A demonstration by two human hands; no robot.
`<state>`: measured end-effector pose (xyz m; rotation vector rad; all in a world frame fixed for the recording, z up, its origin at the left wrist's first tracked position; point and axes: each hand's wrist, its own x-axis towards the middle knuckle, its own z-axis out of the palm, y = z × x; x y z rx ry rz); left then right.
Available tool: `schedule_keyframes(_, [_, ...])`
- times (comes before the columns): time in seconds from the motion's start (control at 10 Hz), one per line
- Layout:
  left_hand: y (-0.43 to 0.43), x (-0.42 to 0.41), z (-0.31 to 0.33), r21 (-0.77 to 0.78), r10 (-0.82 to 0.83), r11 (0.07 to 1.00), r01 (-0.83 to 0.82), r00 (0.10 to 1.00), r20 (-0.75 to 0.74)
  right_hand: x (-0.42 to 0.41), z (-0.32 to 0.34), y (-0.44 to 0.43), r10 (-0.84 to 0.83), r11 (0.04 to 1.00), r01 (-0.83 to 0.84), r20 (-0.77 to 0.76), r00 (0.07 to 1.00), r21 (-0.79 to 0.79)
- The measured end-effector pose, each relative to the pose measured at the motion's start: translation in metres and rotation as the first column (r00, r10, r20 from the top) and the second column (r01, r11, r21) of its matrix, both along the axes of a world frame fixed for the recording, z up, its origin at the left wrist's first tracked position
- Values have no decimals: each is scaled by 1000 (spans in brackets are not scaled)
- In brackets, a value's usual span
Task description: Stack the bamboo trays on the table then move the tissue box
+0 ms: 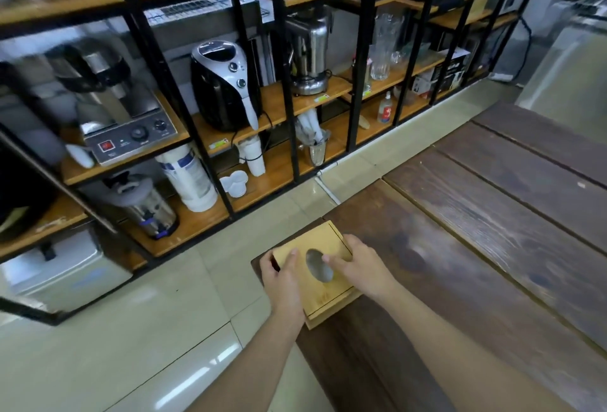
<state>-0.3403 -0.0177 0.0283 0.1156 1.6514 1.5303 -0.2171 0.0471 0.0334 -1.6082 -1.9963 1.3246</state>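
A bamboo tissue box (320, 241) with an oval hole in its lid sits at the near left corner of the dark wooden table (476, 231). A thin bamboo piece shows under its near edge. My left hand (282, 277) grips the box's left side, thumb over the edge and fingers on the lid. On the right part of the lid rests my right hand (358, 267), with its fingers next to the hole and curled over the right edge. No separate bamboo trays show elsewhere on the table.
A black metal rack with wooden shelves (272, 106) stands left of and behind the table, holding an air fryer (223, 86), a blender, paper cups and glassware. Tiled floor (131, 329) lies between rack and table. The table stretches away to the right.
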Motion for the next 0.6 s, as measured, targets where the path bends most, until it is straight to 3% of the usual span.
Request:
schedule_keyframes(0.2, [-1,-22,-5,-32,120,992,-119,992,28,-34,-2,10,86,996,-86,39,996,13])
schedule_keyframes(0.4, [3,-24,-9,0,76,997,-76,996,-50,-29,-5,12,114,993,-112,67,991,-34])
schedule_keyframes(0.5, [0,-31,-11,-33,-13,999,9,991,-133,-26,0,7,145,989,-141,91,985,-50])
schedule_keyframes(0.6, [-3,-43,-11,-95,-27,996,-6,939,-343,-21,5,9,166,985,-171,164,972,18])
